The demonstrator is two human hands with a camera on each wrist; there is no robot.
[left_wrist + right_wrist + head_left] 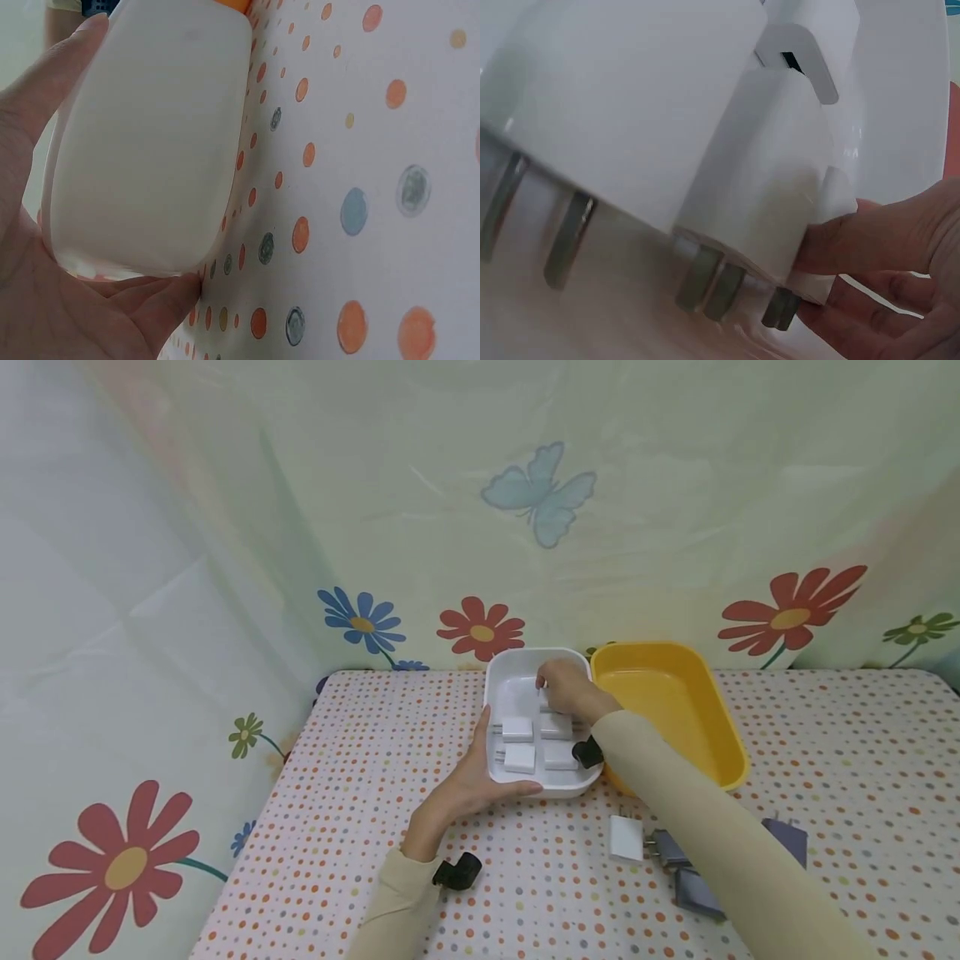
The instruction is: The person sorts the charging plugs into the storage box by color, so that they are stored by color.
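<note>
In the white tray (517, 695) — its long axis running away from the person — the right hand (567, 685), the nearer one, pinches a white charger (837, 196) just beyond the tray's right-side chargers (557, 727), while the left hand (472, 779) grips the tray's near left corner.

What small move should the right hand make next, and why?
Probably let go of the boxy white plastic plug adapter: the right hand pinches it inside the white rectangular plastic tray, beside other white adapters, while the left hand holds the tray.
</note>
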